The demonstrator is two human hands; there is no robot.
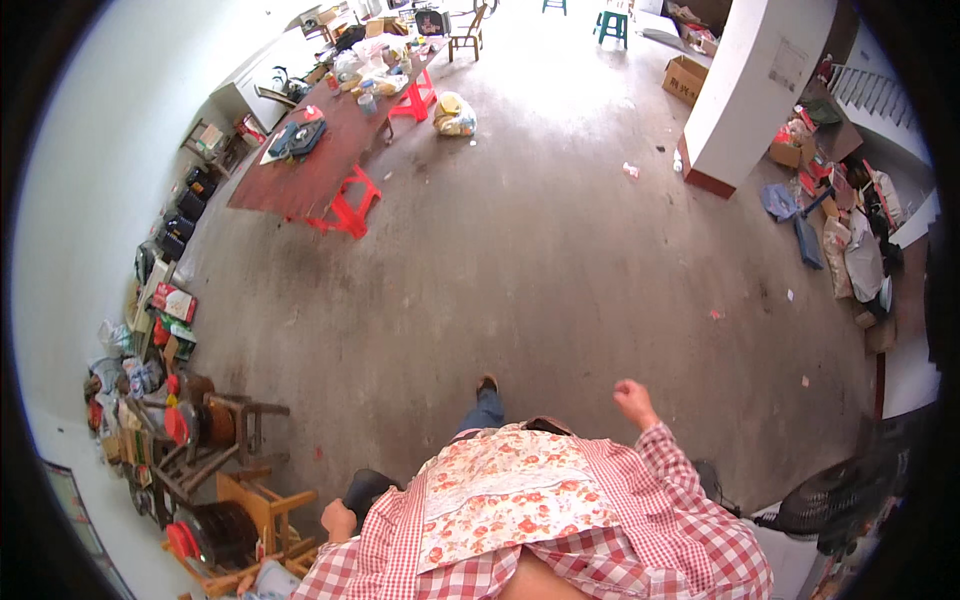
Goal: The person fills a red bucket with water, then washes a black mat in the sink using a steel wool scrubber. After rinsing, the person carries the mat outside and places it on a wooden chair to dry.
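My right hand (636, 403) is raised out in front on the right, over the floor, with its fingers curled and no object visible in it. On the left, my left hand (339, 519) is curled beside a dark object (369, 491); whether it grips that object cannot be told. A red checked shirt and a floral apron (517, 487) cover my body. One shoe (487, 384) and a jeans leg show ahead of the apron.
Large jars with red lids (217, 532) stand by wooden stools (259, 499) at the lower left. A red-brown table (292, 187) with red plastic stools (352, 202) is ahead left. A pillar (750, 97) and piled goods stand right, a black fan (817, 499) lower right. Litter dots the floor.
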